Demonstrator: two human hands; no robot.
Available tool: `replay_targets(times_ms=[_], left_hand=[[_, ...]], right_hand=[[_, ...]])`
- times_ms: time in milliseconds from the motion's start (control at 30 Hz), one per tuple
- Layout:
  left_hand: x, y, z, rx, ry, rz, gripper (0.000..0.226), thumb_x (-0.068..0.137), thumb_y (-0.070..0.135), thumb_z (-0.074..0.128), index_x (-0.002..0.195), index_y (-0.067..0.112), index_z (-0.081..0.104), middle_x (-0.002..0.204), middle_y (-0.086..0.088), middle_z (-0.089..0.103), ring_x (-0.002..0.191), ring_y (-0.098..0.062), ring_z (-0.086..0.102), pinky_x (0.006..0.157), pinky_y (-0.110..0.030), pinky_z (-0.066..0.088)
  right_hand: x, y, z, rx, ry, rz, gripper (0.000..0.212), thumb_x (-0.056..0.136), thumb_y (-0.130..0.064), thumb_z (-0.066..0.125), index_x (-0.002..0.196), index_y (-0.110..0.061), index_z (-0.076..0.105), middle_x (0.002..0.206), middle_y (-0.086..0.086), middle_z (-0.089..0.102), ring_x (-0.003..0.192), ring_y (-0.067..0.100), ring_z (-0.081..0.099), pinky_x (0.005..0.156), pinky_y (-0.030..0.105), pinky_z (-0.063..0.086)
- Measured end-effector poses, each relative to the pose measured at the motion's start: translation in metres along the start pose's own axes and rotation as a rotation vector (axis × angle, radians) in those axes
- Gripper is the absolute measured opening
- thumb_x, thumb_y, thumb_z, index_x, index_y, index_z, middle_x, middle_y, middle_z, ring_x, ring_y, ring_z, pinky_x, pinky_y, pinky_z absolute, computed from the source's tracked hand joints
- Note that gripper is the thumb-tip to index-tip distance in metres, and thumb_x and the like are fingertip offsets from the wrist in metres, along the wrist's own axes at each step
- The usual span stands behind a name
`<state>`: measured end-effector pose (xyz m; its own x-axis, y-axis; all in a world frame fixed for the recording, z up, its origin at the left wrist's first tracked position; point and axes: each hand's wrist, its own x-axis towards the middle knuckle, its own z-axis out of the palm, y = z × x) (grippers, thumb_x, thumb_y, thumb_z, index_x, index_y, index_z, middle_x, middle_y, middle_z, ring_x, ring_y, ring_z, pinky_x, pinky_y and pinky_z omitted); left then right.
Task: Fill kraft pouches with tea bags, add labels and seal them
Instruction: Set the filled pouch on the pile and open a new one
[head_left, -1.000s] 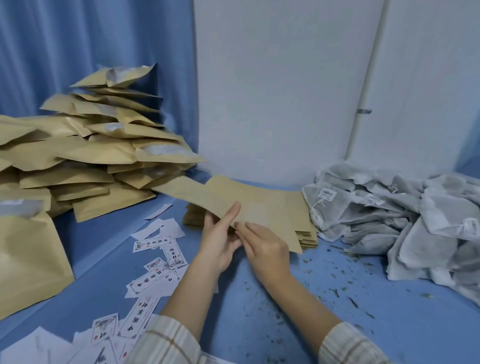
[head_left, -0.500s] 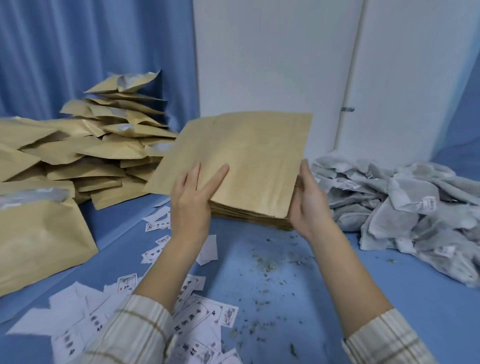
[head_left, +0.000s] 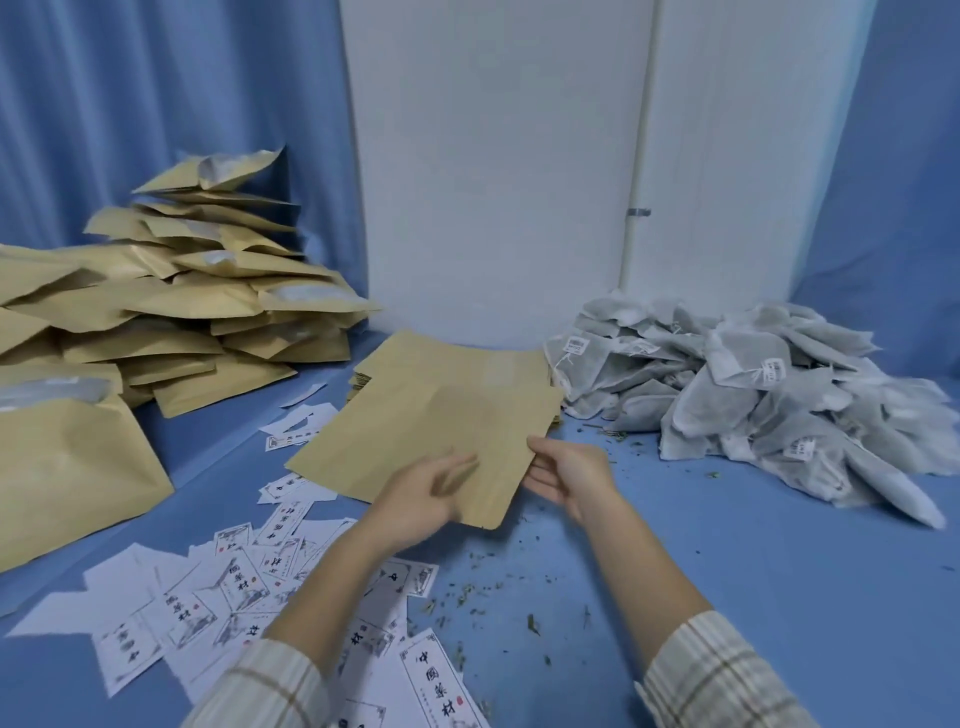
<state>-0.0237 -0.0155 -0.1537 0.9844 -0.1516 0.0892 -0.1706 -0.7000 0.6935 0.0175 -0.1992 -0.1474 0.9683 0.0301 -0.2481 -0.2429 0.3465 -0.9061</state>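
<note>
- Light is soft, even and cool, with a blue cast throughout.
- Shadows are faint; a soft one lies just under the pouch (head_left: 436, 431).
- The left hand (head_left: 421, 499), at the pouch's near edge, is motion-blurred.
- Wide-angle bending curves the wall (head_left: 493, 171) behind the pouch.
- No glare.

Blue table surface (head_left: 727, 597) littered with loose tea crumbs (head_left: 483, 592); blue curtain (head_left: 156, 114) behind left; white wall panel (head_left: 493, 156) centre; pipe (head_left: 636, 156) upright.
</note>
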Motion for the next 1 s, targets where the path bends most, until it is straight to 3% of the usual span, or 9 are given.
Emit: replay_targets(times_ms=[33, 100, 233, 433, 567, 700, 833, 900, 1000], left_hand=[[0.001, 0.009, 0.005, -0.163, 0.096, -0.019, 0.048, 0.089, 0.005, 0.047, 0.127, 0.032, 0.054, 0.139, 0.01, 0.045, 0.114, -0.006, 0.051, 0.074, -0.005, 0.04], [0.008, 0.029, 0.014, -0.333, 0.228, -0.068, 0.031, 0.094, 0.019, 0.048, 0.119, 0.034, 0.058, 0.126, 0.009, 0.057, 0.084, 0.0, 0.054, 0.063, -0.003, 0.04], [0.022, 0.057, 0.031, -0.329, 0.33, -0.152, 0.037, 0.089, 0.037, 0.054, 0.124, 0.026, 0.058, 0.124, 0.004, 0.061, 0.111, -0.013, 0.055, 0.087, -0.021, 0.038], [0.026, 0.071, 0.037, -0.285, 0.557, -0.25, 0.042, 0.074, 0.054, 0.065, 0.105, 0.025, 0.067, 0.1, -0.002, 0.069, 0.096, -0.02, 0.061, 0.074, -0.023, 0.04], [0.026, 0.066, 0.037, -0.511, 0.495, -0.209, 0.04, 0.075, 0.052, 0.068, 0.099, 0.021, 0.071, 0.1, -0.003, 0.07, 0.097, -0.02, 0.062, 0.085, -0.034, 0.051], [0.024, 0.063, 0.041, -0.649, 0.37, -0.17, 0.029, 0.077, 0.048, 0.068, 0.078, 0.02, 0.074, 0.082, -0.009, 0.07, 0.075, -0.02, 0.063, 0.069, -0.039, 0.055], [0.026, 0.06, 0.041, -0.77, 0.246, -0.206, 0.027, 0.08, 0.041, 0.068, 0.073, 0.016, 0.074, 0.081, -0.014, 0.069, 0.075, -0.026, 0.064, 0.069, -0.035, 0.053], [0.03, 0.058, 0.041, -0.713, 0.248, -0.185, 0.03, 0.085, 0.039, 0.063, 0.077, 0.012, 0.073, 0.086, -0.015, 0.071, 0.084, -0.032, 0.066, 0.078, -0.037, 0.054], [0.037, 0.064, 0.049, -0.275, 0.379, -0.067, 0.035, 0.095, 0.029, 0.047, 0.079, 0.005, 0.068, 0.084, -0.019, 0.068, 0.087, -0.036, 0.062, 0.073, -0.034, 0.052]], right_hand=[[-0.001, 0.003, -0.001, 0.025, 0.005, 0.011, 0.015, 0.083, -0.007, 0.066, 0.094, 0.001, 0.063, 0.074, 0.011, 0.07, 0.058, 0.017, 0.07, 0.046, 0.024, 0.055], [-0.005, 0.005, -0.002, 0.101, -0.037, 0.054, 0.007, 0.082, -0.004, 0.066, 0.086, 0.0, 0.063, 0.066, 0.009, 0.072, 0.054, 0.015, 0.069, 0.046, 0.024, 0.055], [-0.008, 0.008, 0.003, 0.172, -0.135, 0.066, 0.003, 0.081, -0.004, 0.067, 0.084, -0.004, 0.066, 0.065, 0.005, 0.073, 0.058, 0.013, 0.07, 0.05, 0.023, 0.056], [-0.012, 0.01, 0.013, 0.048, -0.217, -0.104, 0.009, 0.081, -0.001, 0.063, 0.078, -0.004, 0.072, 0.067, 0.007, 0.073, 0.059, 0.012, 0.069, 0.052, 0.02, 0.054], [-0.01, 0.011, 0.008, -0.023, -0.208, -0.135, 0.002, 0.08, -0.005, 0.068, 0.081, -0.005, 0.07, 0.065, 0.004, 0.072, 0.06, 0.01, 0.069, 0.052, 0.016, 0.052], [-0.004, 0.015, 0.0, -0.098, -0.232, -0.177, 0.004, 0.078, -0.01, 0.071, 0.075, -0.008, 0.069, 0.068, 0.004, 0.071, 0.063, 0.014, 0.069, 0.058, 0.018, 0.054], [0.004, 0.022, -0.012, -0.101, -0.241, -0.216, 0.007, 0.075, -0.016, 0.073, 0.07, -0.013, 0.069, 0.07, 0.003, 0.068, 0.073, 0.02, 0.062, 0.078, 0.029, 0.052], [0.006, 0.023, -0.017, -0.098, -0.232, -0.205, 0.006, 0.076, -0.017, 0.072, 0.072, -0.013, 0.069, 0.071, 0.002, 0.067, 0.077, 0.021, 0.059, 0.084, 0.038, 0.046], [0.005, 0.018, -0.015, -0.158, -0.153, -0.335, 0.007, 0.08, -0.013, 0.07, 0.073, -0.012, 0.068, 0.071, 0.002, 0.067, 0.071, 0.016, 0.061, 0.073, 0.031, 0.052]])
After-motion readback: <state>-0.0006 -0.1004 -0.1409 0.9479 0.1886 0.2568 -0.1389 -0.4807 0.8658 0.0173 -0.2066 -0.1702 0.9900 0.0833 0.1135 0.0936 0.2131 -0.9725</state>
